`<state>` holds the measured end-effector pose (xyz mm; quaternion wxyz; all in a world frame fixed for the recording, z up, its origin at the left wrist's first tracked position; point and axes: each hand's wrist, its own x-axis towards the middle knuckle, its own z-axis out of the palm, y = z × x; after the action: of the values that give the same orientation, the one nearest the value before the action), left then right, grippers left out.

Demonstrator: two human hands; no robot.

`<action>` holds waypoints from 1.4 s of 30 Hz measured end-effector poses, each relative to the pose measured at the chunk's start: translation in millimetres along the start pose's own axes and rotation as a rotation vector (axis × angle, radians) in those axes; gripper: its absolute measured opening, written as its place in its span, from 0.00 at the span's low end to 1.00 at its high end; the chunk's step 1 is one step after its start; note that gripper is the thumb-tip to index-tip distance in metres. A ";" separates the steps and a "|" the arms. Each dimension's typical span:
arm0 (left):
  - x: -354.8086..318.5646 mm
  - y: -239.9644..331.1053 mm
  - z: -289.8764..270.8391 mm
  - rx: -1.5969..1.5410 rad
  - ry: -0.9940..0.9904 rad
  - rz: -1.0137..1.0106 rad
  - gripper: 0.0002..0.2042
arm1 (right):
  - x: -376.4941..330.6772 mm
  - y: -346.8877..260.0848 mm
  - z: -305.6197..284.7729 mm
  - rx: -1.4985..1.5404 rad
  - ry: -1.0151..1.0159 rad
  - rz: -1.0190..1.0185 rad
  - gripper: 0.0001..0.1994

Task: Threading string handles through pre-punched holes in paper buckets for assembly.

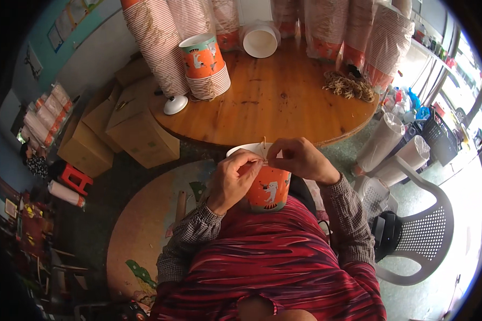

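An orange paper bucket with a white figure printed on it rests upright on my lap, its white mouth toward the table. My left hand and my right hand meet at its rim, thumbs and forefingers pinched together. Between the fingertips is a thin twine cord, with a short piece standing above the rim. Most of the cord and any knot in it are hidden by my fingers.
A round wooden table stands ahead, bearing nested orange buckets, a white lid, a twine bundle and tall wrapped bucket stacks. Cardboard boxes sit at left; a grey plastic chair is at right.
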<state>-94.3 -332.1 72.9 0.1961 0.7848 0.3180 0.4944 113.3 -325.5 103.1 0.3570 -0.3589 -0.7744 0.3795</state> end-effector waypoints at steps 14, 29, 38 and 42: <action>-4.0 -8.3 -0.9 -0.339 -0.003 -0.232 0.06 | 13.9 5.0 15.7 0.133 0.197 -0.022 0.03; -4.1 -14.1 -0.3 -0.267 0.048 -0.216 0.04 | 17.5 4.4 32.4 0.095 0.282 -0.123 0.05; -3.1 -9.5 -1.8 -0.017 0.030 -0.006 0.04 | 14.2 1.4 28.1 -0.218 0.448 -0.344 0.02; -3.5 -9.3 2.7 0.052 0.032 0.062 0.04 | 12.5 9.1 32.2 -0.171 0.502 -0.316 0.02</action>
<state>-95.8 -327.8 63.7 0.1549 0.7911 0.3094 0.5044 83.2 -321.7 84.2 0.5600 -0.3455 -0.7375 0.1524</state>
